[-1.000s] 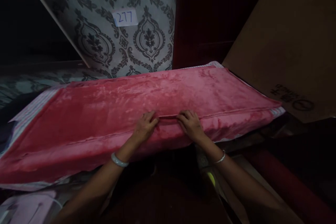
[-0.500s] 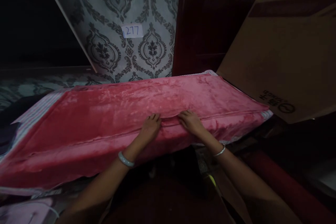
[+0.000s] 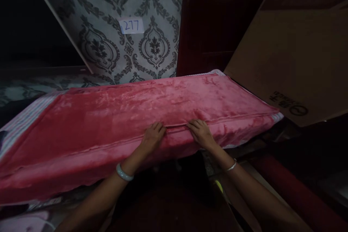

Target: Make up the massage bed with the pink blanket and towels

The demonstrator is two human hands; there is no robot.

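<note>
A pink plush blanket (image 3: 116,105) is spread over a long flat surface, its front part hanging down toward me. Along its front edge runs a raised fold. My left hand (image 3: 154,136) has its fingers curled over this fold, gripping the cloth left of the middle. A short stretch of fold away, my right hand (image 3: 201,132) grips the same edge, fingers bent and thumb tucked out of sight. Between the two hands the fold is drawn fairly straight. Striped cloth (image 3: 35,116) shows under the blanket at the left end.
A large cardboard box (image 3: 299,50) leans at the right end. Behind stand a patterned wall (image 3: 154,43) with a paper marked 277 (image 3: 132,25), and a dark red door (image 3: 206,25). A dark screen (image 3: 35,25) fills the upper left. A red roll-like shape (image 3: 293,188) lies at lower right.
Both hands keep their hold on the fold and sit slightly nearer to me. The fold between them looks straighter. The view has shifted a little.
</note>
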